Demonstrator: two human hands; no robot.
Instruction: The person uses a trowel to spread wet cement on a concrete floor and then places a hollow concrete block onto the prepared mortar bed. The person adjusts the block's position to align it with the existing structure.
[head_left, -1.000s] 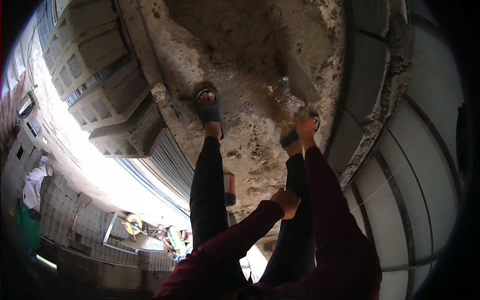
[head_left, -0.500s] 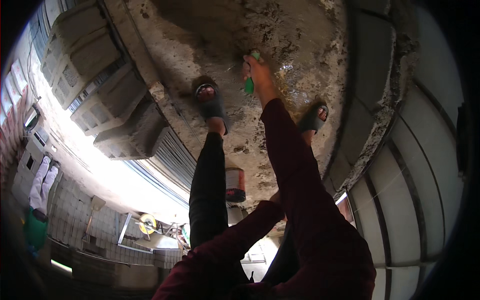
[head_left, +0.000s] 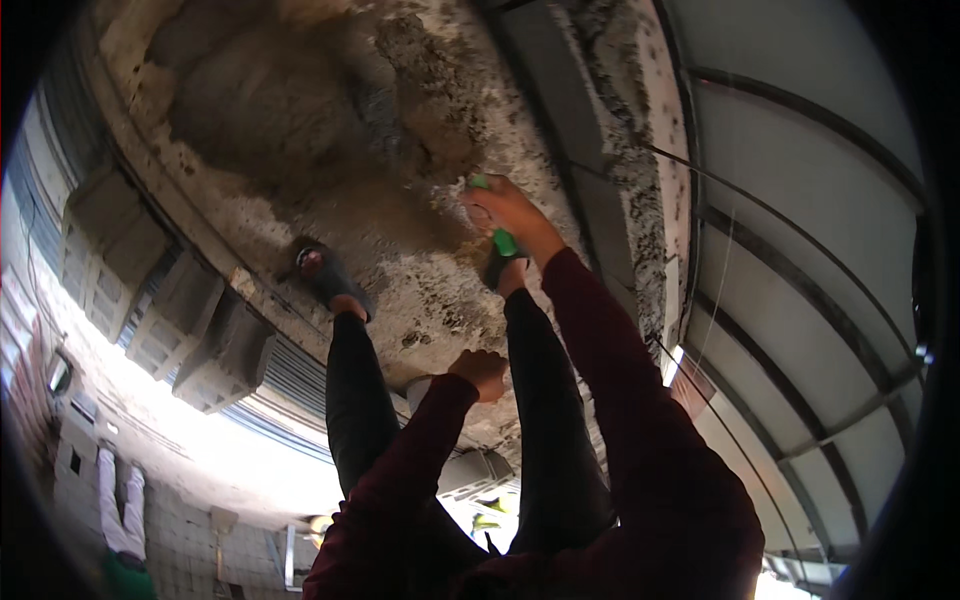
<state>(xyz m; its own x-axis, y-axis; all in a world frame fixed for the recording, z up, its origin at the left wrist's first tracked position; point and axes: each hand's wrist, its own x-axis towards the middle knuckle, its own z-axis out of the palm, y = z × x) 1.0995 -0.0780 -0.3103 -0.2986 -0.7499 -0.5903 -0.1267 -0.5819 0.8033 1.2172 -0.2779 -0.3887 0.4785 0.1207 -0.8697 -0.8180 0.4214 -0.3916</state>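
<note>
Right hand (head_left: 510, 210) is gripping green-handled trowel (head_left: 506, 243); left hand (head_left: 484, 375) is hanging curled, can't tell if holding anything. Wet mortar patch (head_left: 270, 130) is lying near left sandal (head_left: 342, 284), risking a slip.

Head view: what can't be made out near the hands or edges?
In the head view:
Green-handled tool: far end blurred against the floor.
Left hand: fist hides its palm and anything inside.
Right foot: front hidden behind the right hand.
Person in white trousers: upper body cut off by the lower edge.

Green handle (head_left: 505, 243) and maroon sleeves (head_left: 625, 365)
</note>
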